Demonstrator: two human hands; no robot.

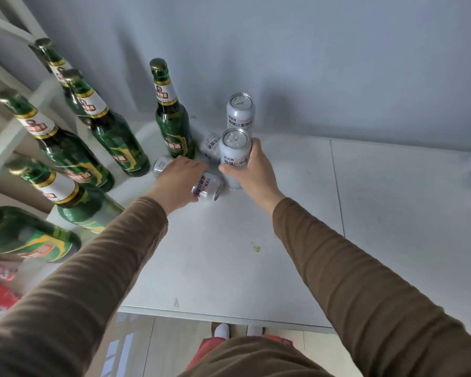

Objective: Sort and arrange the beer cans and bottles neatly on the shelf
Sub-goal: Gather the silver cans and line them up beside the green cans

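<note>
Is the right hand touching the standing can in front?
Touching. The head view shows the right hand wrapped around the upright can, fingers on one side and thumb across its label.

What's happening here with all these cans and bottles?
A person in brown sleeves is tidying beer on a white shelf. The right hand grips an upright silver can, just in front of another standing can. The left hand rests on a can lying on its side; two more lie nearby. Green bottles stand to the left.
</note>
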